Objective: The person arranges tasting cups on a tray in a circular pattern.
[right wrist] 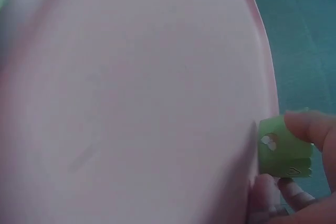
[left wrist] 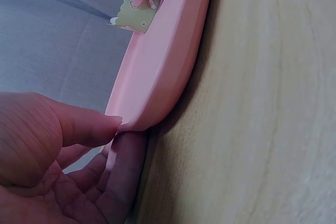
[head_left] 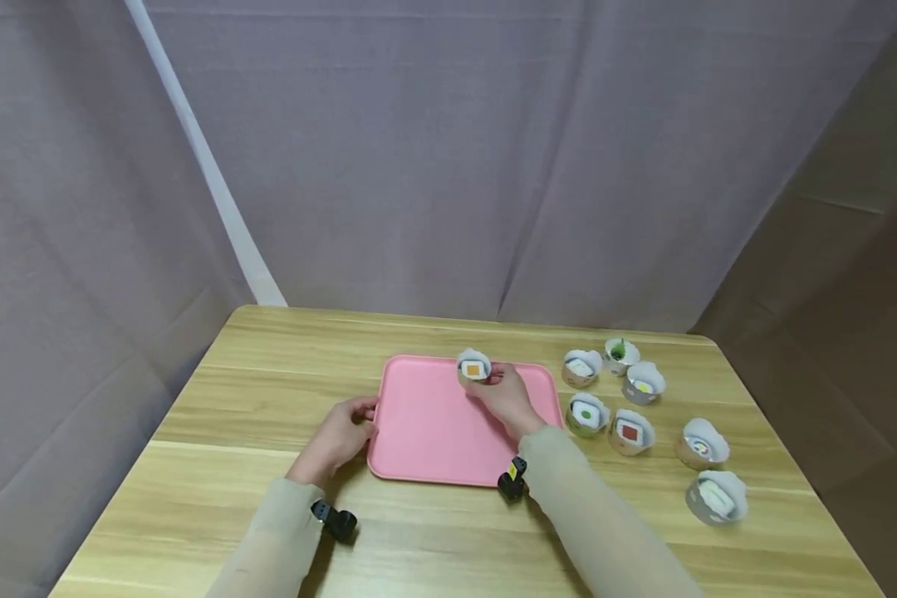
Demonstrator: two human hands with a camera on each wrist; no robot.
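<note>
A pink tray (head_left: 433, 432) lies flat on the wooden table. My left hand (head_left: 340, 436) pinches its left rim, thumb on top and fingers beneath, as the left wrist view shows. Near the tray's far edge my right hand (head_left: 507, 399) grips a small paper cup (head_left: 473, 366) between thumb and fingers. Inside that cup is a white square piece with an orange centre. In the right wrist view the cup (right wrist: 283, 148) looks green with a small printed pattern, and its base is at the tray surface.
Several similar paper cups stand right of the tray, among them one with a red-centred piece (head_left: 629, 432), one with a green-dotted piece (head_left: 586, 414) and one with a green leafy piece (head_left: 620, 353). Two more cups, one grey (head_left: 716, 498), stand farther right. A grey curtain (head_left: 419, 166) hangs behind the table.
</note>
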